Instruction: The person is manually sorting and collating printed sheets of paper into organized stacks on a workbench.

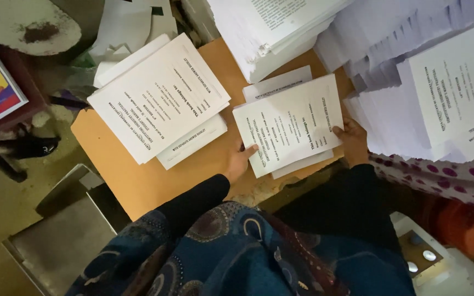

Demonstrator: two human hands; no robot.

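Plainly, scene: a brown board [138, 181] served as the worktop, seen from above, with printed white papers spread over it.
Booklet: a thin white printed booklet [292, 123] lay flat toward the board's right side, on top of a few more sheets whose edges showed above and below it.
Left hand: the left hand [239, 161] was at the booklet's lower left corner, thumb on top of the page and the other fingers out of sight beneath it, pinching the corner.
Right hand: the right hand [352, 141] held the booklet's right edge, thumb tip on the page, remaining fingers curled behind the paper.
Booklet and fingers: the booklet spanned the gap between both hands, its edges gripped between thumbs above and fingers below.
Second stack: another stack [160, 96] of printed pages lay tilted on the board's left half, well apart from the hands.
Far edge: a tall pile [281, 33] of sheets stood at the board's far edge.
Right side: fanned heaps [434, 71] of papers overhung the right edge, just beside the right hand.
Sleeves: both arms wore dark sleeves [193, 203].
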